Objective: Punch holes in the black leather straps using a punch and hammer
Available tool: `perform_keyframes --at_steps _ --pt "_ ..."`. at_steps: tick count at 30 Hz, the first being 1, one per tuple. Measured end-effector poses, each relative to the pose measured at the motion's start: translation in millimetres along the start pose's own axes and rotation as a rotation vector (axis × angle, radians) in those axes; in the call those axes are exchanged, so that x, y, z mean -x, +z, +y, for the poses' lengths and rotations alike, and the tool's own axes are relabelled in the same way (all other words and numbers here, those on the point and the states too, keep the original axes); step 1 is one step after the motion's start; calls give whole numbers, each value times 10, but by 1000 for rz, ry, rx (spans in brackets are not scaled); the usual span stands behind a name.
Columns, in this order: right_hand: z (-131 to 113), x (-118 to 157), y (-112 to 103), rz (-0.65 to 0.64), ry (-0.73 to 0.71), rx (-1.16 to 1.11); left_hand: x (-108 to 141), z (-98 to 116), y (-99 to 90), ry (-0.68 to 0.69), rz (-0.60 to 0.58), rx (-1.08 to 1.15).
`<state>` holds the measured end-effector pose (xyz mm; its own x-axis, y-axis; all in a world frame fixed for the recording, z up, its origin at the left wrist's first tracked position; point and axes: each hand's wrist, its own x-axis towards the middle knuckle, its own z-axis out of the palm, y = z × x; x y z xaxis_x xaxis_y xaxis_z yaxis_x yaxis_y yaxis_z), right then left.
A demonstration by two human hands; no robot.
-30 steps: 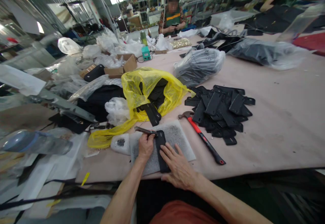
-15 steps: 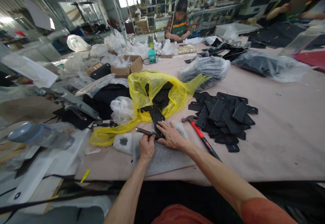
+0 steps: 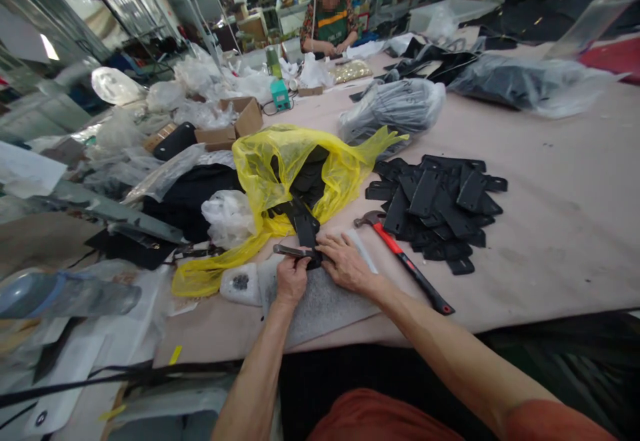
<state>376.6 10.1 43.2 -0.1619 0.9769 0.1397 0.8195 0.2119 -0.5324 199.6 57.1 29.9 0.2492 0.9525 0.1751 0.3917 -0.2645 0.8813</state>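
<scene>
One yellow bag point(image 3: 256, 178) holds black pieces point(image 3: 309, 184); left hand point(image 3: 292, 281) grips a metal tool point(image 3: 291, 251), right hand point(image 3: 347, 264) lies outspread.

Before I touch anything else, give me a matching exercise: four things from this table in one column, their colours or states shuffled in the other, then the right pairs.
Column one:
1. Hammer
2. Bag
3. Left hand
4. Heap of flat pieces

Column two:
A. Yellow, with dark pieces inside
B. All black, to the right of item 2
C. Holding a thin metal tool
D. Lying on the table, with a red and black handle

Right pairs: 1-D, 2-A, 3-C, 4-B.
</scene>
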Motion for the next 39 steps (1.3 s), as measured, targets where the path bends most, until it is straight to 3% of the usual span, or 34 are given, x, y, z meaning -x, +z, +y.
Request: perform_keyframes --at_steps 18,28,31,35,39 --pt "57 15 -51 57 -3 -87 -52 -43 16 36 -62 -107" --pt "70 10 2 72 -17 -98 -88 -11 124 275 -76 -365" --pt "107 31 -77 122 -10 -87 -86 -9 129 300 -78 -399" --pt "322 228 -355 276 253 89 -64 -23 124 277 -73 -417" --pt "618 519 -600 136 610 343 -42 -39 131 204 -93 -415"
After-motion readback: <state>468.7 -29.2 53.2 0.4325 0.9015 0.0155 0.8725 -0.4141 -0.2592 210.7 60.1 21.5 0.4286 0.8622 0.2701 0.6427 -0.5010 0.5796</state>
